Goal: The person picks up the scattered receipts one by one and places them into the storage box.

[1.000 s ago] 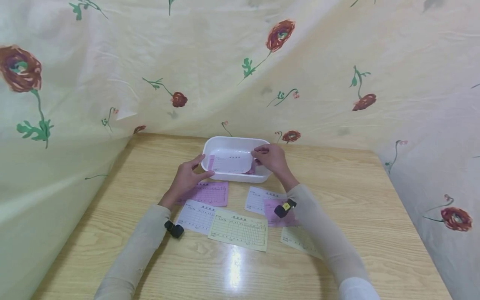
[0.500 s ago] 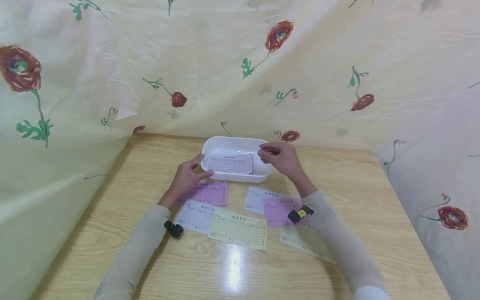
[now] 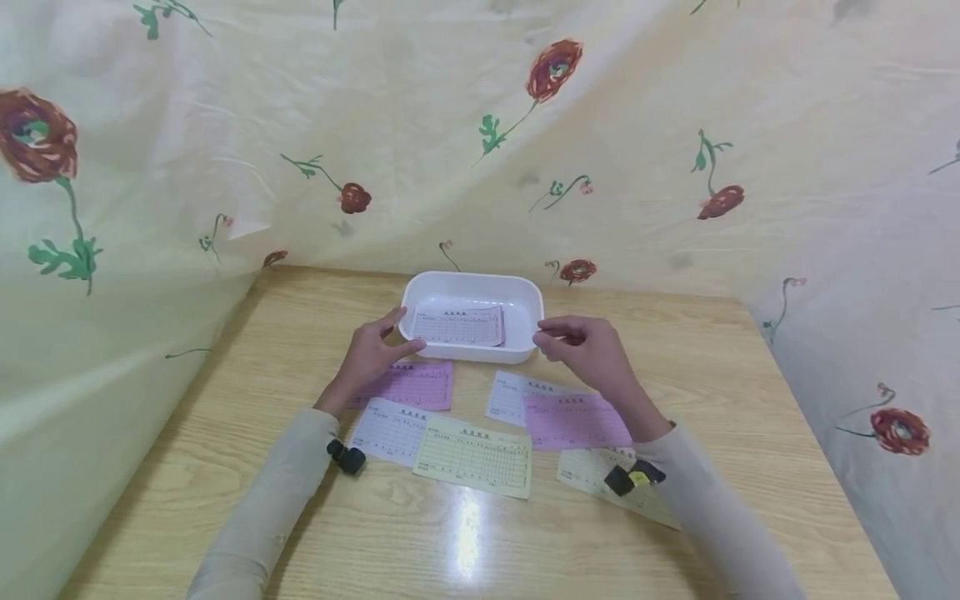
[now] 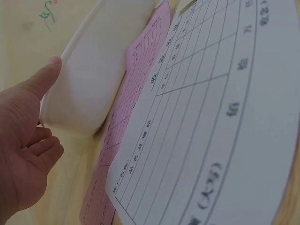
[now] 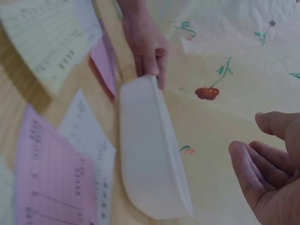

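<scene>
A white plastic tray (image 3: 480,355) stands near the back of the wooden table, with a small stack of printed receipt slips (image 3: 457,327) lying inside. My left hand (image 3: 370,350) holds the tray's left end, thumb on the front rim and fingers at the side; the left wrist view shows that thumb (image 4: 47,77) against the wall. Just off the tray's right end is my right hand (image 3: 588,354), with nothing in it. In the right wrist view its thumb and fingers (image 5: 253,173) are relaxed and apart.
In front of the tray lie a pink slip (image 3: 420,386), a white slip (image 3: 386,433) and a yellow slip (image 3: 476,458), partly overlapping. To their right lie another white slip (image 3: 510,398), a pink slip (image 3: 570,423) and a yellow slip (image 3: 592,471). Floral cloth (image 3: 450,150) hangs behind.
My right hand has let go of a slip inside the tray, which now lies flat on the stack, and has moved right, out past the rim. My left hand has kept its hold.
</scene>
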{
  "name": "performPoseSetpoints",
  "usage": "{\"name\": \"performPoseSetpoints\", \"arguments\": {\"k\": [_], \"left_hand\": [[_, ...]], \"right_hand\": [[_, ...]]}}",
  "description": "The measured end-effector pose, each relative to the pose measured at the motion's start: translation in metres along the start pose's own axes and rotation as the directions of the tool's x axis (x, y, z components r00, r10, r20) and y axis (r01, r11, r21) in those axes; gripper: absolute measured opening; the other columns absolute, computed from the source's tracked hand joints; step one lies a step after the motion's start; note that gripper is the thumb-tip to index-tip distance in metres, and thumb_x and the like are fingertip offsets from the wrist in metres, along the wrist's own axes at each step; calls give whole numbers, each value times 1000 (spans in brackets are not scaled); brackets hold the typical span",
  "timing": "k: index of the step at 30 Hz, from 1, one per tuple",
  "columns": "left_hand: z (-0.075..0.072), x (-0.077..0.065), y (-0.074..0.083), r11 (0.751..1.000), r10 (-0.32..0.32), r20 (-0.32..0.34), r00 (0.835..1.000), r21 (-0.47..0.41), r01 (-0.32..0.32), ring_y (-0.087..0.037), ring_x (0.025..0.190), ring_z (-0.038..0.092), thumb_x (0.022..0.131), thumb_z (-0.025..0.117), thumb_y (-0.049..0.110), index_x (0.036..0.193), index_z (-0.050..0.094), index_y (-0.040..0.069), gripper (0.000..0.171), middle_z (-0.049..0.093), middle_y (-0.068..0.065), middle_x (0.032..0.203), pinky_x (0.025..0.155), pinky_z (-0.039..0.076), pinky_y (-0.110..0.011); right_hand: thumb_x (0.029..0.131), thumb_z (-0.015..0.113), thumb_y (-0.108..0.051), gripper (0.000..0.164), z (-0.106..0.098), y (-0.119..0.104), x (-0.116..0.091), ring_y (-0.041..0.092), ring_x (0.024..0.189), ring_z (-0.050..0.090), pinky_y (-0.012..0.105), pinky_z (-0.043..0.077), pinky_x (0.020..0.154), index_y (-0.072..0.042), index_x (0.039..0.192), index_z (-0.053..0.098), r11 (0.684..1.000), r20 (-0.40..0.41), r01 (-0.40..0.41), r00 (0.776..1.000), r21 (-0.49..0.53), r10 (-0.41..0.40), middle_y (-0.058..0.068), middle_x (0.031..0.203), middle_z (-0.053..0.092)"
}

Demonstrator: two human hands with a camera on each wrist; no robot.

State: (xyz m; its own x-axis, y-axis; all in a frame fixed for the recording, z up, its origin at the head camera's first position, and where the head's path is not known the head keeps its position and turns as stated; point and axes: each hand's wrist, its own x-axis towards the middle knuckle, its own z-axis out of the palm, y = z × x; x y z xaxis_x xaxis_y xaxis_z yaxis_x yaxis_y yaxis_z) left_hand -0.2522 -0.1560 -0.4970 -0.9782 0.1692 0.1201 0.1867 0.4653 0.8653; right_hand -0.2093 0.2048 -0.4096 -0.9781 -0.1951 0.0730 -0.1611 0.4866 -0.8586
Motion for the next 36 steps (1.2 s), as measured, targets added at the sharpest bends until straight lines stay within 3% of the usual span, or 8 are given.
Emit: {"name": "performPoseSetpoints", "arguments": {"k": [5,9,14,22,36], "left_hand": [[1,1,0,1000,-13,4,1000,4,13,-32,148,38,83,82,50,154,42,5,93,34,-12,163,118,40,-44],[0,1,1,1000,-18,2,1000,3,18,-32,148,37,83,82,50,154,41,5,93,33,-11,163,118,40,-43],[0,1,1,1000,-15,5,1000,8,15,-33,148,38,84,82,49,154,41,6,93,33,-11,163,118,41,-44],[0,2,-1,1000,-28,0,1000,-3,28,-33,147,39,82,82,51,154,42,6,94,34,-11,163,117,42,-43],[0,1,0,998,-56,2,998,-11,56,-32,149,37,83,83,50,155,41,8,93,32,-11,164,118,41,-42]], "right_hand": [[92,78,-34,38,9,9,-27,29,88,74,38,63,75,-7,120,74,997,12,-61,998,-41,62,8,102,78],[91,79,-33,36,18,15,-48,18,86,73,33,61,75,-10,118,75,990,7,-66,998,-125,67,4,103,78],[89,81,-35,37,28,21,-67,14,85,73,31,61,75,-9,116,77,982,13,-59,998,-178,63,3,102,79],[87,82,-32,35,41,30,-83,13,83,72,24,61,69,-9,114,77,985,49,-112,992,-132,119,3,101,78],[82,87,-27,34,56,47,-92,11,82,71,24,61,73,-11,110,76,976,57,-178,981,-122,186,-1,96,77]]}}
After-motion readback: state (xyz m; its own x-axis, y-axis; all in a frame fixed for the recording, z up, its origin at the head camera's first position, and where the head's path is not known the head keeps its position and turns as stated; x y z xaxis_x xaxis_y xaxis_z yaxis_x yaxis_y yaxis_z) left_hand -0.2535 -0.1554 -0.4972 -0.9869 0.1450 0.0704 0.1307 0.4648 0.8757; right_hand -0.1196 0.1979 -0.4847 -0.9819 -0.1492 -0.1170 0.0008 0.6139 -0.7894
